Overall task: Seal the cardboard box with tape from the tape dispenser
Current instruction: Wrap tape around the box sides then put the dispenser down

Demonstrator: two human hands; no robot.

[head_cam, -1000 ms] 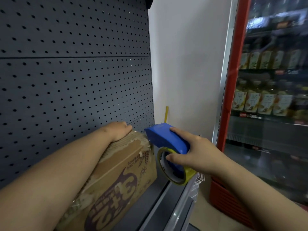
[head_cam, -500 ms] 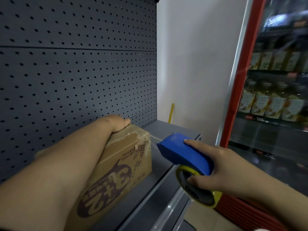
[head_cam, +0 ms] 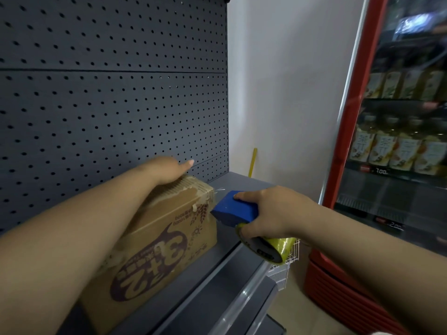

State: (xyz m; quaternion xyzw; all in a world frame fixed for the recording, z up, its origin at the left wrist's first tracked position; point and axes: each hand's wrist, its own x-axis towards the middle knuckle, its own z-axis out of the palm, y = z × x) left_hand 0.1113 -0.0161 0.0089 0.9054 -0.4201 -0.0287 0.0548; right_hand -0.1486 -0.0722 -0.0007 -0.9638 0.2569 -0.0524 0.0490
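Grey shop shelf (head_cam: pixel 212 274) below pegboard (head_cam: pixel 108 105). Cardboard box (head_cam: pixel 154 240) at 7 o'clock; left hand (head_cam: pixel 167 169) flat, open on top, pinning flaps. Right hand (head_cam: pixel 271 211) wrapped round blue tape dispenser (head_cam: pixel 234 211), nose touching box's end, apparently to anchor tape.

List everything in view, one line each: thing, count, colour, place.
cardboard box: one, brown with purple print, on the shelf
tape dispenser: one, blue, at the box's right end
tape roll: one, yellowish, on the dispenser
shelf: one, dark grey, under the box
pegboard: dark grey, behind the shelf
yellow stick: one, against the wall
drinks cooler: one, red-framed, right
bottles: several, yellowish, inside the cooler
left hand: on the box top
right hand: gripping the dispenser
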